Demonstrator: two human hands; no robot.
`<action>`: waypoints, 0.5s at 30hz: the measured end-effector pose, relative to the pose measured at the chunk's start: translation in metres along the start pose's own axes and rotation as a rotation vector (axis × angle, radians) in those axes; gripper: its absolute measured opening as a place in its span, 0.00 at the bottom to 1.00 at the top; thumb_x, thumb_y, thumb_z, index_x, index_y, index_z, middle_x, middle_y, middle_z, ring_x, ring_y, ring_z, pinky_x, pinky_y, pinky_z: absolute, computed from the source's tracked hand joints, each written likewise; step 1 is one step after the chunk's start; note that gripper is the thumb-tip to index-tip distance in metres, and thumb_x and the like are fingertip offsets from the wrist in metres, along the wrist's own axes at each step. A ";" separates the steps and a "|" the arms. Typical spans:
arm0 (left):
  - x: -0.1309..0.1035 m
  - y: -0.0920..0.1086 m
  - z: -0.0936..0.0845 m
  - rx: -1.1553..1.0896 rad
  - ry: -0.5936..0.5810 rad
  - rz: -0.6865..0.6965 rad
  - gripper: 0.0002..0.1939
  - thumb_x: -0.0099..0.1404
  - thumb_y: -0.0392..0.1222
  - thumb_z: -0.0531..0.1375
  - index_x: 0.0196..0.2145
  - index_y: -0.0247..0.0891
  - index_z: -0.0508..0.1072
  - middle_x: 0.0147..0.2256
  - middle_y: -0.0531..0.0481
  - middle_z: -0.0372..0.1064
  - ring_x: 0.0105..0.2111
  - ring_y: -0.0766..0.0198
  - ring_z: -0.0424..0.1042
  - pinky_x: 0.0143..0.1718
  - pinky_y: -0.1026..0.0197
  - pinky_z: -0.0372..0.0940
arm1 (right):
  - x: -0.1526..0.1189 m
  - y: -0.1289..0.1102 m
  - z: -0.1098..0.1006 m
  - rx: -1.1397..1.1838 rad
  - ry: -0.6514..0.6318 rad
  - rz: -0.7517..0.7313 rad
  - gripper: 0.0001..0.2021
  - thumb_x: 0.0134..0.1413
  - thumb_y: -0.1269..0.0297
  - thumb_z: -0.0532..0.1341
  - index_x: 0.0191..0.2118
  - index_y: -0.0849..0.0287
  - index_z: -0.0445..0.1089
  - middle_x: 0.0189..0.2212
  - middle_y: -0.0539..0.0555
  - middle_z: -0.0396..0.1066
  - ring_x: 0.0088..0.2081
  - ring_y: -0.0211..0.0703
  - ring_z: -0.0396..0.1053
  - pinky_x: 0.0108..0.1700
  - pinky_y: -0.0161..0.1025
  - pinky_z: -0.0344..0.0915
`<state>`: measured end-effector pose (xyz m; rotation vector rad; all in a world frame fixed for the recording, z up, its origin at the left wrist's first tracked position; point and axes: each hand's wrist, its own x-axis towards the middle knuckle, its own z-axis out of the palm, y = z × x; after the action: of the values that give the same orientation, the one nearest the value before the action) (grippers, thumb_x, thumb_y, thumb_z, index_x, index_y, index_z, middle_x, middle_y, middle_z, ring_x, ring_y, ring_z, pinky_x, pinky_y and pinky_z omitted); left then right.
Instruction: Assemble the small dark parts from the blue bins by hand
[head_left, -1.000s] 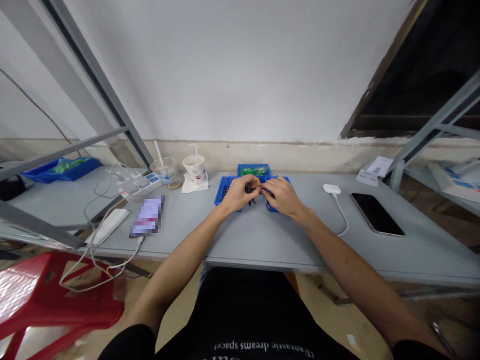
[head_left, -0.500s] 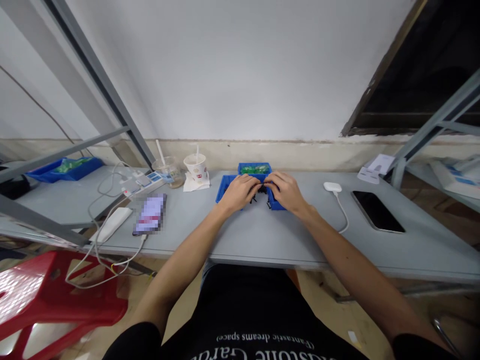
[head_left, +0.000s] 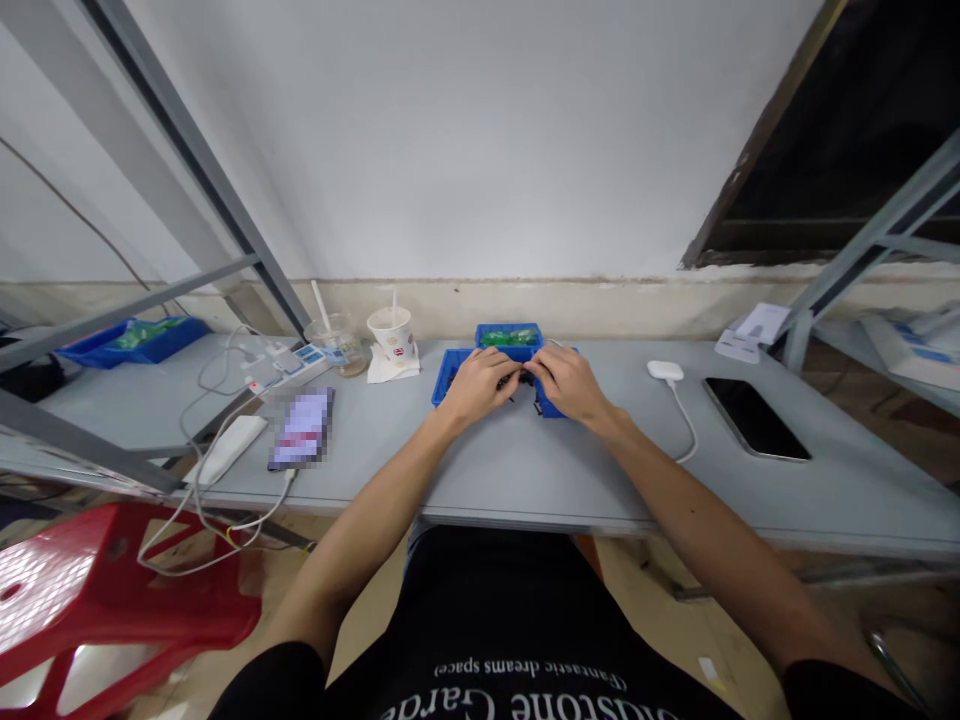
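My left hand and my right hand meet fingertip to fingertip over the middle of the desk. Both are closed in a pinch, and whatever lies between the fingers is too small and too covered to name. Under my left hand is a blue bin with dark pieces in it. Another blue bin is partly covered by my right hand. Behind them a third blue bin holds green pieces. Small black pieces show near my right fingers.
Left on the grey desk are a paper cup, a clear cup, a power strip and a phone with cables. Rightward lie a white charger and a black phone. A red stool stands lower left.
My right fingers have curled in a little and drawn closer to my left fingertips. Fewer of the black pieces between the hands show now. The bins have stayed in place.
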<state>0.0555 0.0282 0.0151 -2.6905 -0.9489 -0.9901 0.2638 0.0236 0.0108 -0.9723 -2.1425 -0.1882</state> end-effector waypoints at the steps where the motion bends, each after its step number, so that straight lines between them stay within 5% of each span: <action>1: 0.000 0.000 0.000 0.003 0.003 0.006 0.13 0.75 0.40 0.55 0.43 0.38 0.80 0.39 0.46 0.79 0.42 0.57 0.72 0.43 0.54 0.62 | 0.000 0.000 0.000 -0.009 -0.005 0.010 0.19 0.75 0.57 0.50 0.30 0.54 0.65 0.30 0.55 0.74 0.34 0.48 0.69 0.41 0.44 0.59; 5: 0.000 0.000 0.001 0.022 0.035 0.010 0.12 0.75 0.40 0.56 0.42 0.38 0.80 0.38 0.47 0.79 0.41 0.57 0.72 0.43 0.54 0.62 | -0.001 0.002 -0.001 0.010 -0.032 0.031 0.19 0.74 0.56 0.51 0.29 0.54 0.64 0.28 0.54 0.74 0.33 0.47 0.69 0.42 0.44 0.59; 10: 0.000 -0.001 0.000 0.044 0.048 -0.044 0.12 0.75 0.40 0.56 0.41 0.39 0.81 0.39 0.47 0.80 0.41 0.57 0.73 0.43 0.54 0.62 | -0.002 0.002 -0.004 0.092 -0.036 0.036 0.09 0.72 0.57 0.55 0.44 0.55 0.68 0.37 0.56 0.77 0.37 0.49 0.72 0.42 0.44 0.62; 15: 0.000 0.001 0.000 0.030 0.029 -0.034 0.13 0.75 0.40 0.55 0.43 0.39 0.81 0.40 0.47 0.80 0.42 0.57 0.74 0.44 0.53 0.63 | -0.002 0.006 0.000 0.056 -0.063 0.003 0.14 0.74 0.58 0.50 0.38 0.55 0.67 0.36 0.57 0.77 0.38 0.50 0.72 0.44 0.45 0.61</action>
<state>0.0566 0.0274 0.0152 -2.6366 -0.9995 -1.0104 0.2690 0.0264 0.0084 -0.9607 -2.1912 -0.0967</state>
